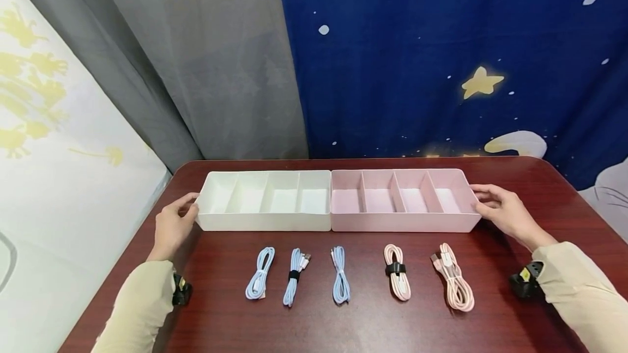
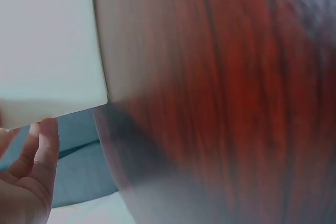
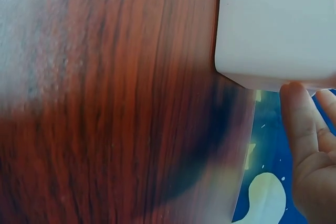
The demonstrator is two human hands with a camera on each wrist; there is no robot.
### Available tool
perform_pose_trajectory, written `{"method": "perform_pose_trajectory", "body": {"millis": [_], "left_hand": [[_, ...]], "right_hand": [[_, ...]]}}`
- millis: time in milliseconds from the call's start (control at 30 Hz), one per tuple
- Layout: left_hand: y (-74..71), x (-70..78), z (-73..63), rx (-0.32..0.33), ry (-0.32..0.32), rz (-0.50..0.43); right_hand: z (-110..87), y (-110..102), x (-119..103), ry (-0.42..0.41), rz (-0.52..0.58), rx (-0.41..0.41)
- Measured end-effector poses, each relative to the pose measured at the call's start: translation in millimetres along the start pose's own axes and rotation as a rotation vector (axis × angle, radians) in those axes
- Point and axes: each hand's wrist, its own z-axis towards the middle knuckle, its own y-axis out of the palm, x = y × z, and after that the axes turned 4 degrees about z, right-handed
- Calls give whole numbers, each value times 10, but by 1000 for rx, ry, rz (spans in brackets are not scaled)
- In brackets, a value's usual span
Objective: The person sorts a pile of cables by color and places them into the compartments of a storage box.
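Note:
A white box (image 1: 265,222) with several compartments stands end to end with a pink box (image 1: 402,223) divided the same way. My left hand (image 1: 173,223) touches the white box's left end with its fingertips; in the left wrist view, fingers (image 2: 46,142) reach that end wall. At the opposite end, my right hand (image 1: 507,212) rests its fingertips against the pink box's right side. The right wrist view has extended fingers (image 3: 300,119) against the pink wall. No objects show inside the compartments.
In front of the boxes lie three coiled blue cables, left (image 1: 255,289), middle with black strap (image 1: 291,287) and right (image 1: 340,289). Two coiled pink cables, one strapped (image 1: 402,287) and one larger (image 1: 459,292), lie further right. Curtains (image 1: 392,70) hang behind the dark red table (image 1: 363,331).

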Motion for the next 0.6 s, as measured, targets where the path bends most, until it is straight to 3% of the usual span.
{"method": "perform_pose_trajectory", "body": {"millis": [333, 600], "left_hand": [[40, 101, 2, -7, 2, 6], [69, 161, -32, 5, 24, -5]], "right_hand": [[-23, -84, 84, 15, -14, 12], [-46, -131, 142, 8, 58, 20]]}}
